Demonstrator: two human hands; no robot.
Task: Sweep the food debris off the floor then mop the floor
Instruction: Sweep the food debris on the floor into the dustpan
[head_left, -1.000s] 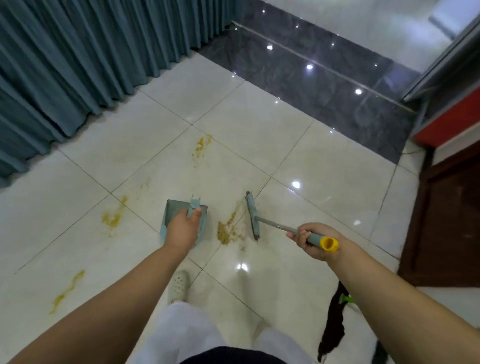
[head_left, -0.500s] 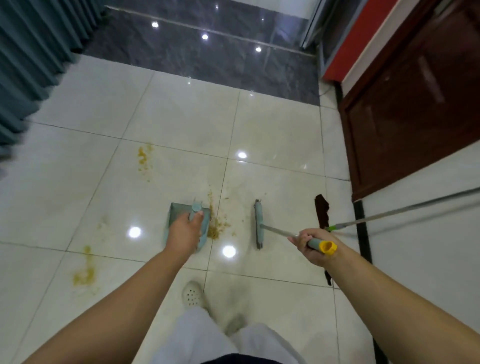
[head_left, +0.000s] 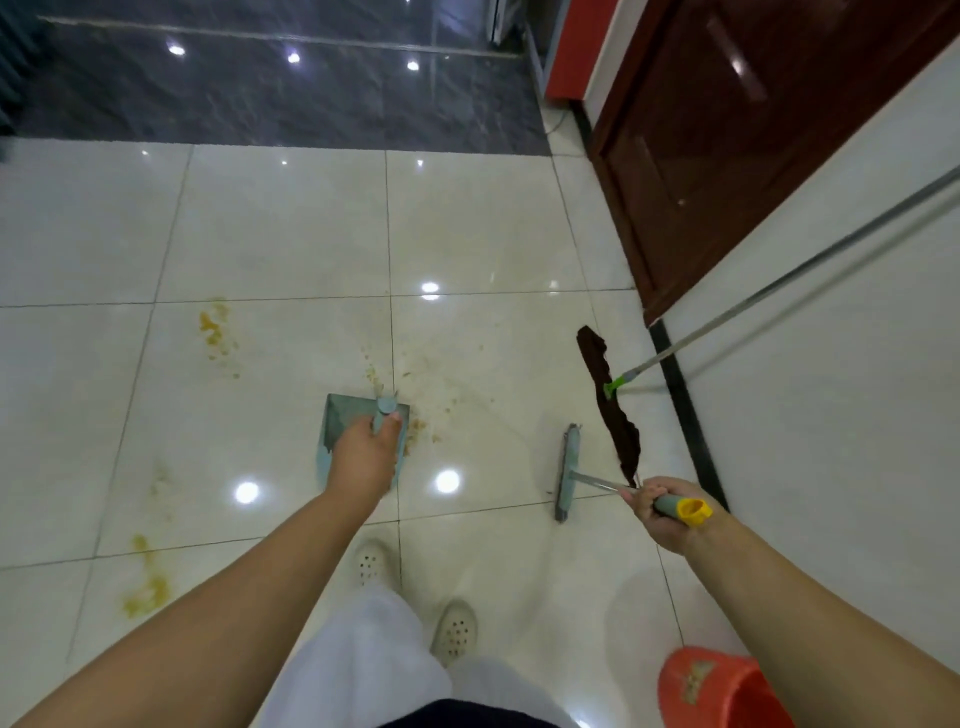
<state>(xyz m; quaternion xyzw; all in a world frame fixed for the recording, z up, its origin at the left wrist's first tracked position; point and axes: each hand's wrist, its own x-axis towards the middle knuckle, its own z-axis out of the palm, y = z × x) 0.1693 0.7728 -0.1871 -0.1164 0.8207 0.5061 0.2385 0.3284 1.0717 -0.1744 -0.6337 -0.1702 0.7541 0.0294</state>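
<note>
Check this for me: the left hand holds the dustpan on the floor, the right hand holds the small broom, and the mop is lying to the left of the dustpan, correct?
Not quite. In the head view the mop lies right of the dustpan, beyond the broom, its pole leaning on the wall. The rest holds: left hand grips the dustpan, right hand grips the broom.

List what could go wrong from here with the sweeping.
1. The broom is lifted well to the right of the dustpan, and loose crumbs lie just off the pan's edge; a hard stroke could scatter them rather than load them.
2. Wet yellow smears lie close to the left shoe; stepping there could track or slip.
3. The mop lies just behind the broom; a backswing may snag it.
</note>
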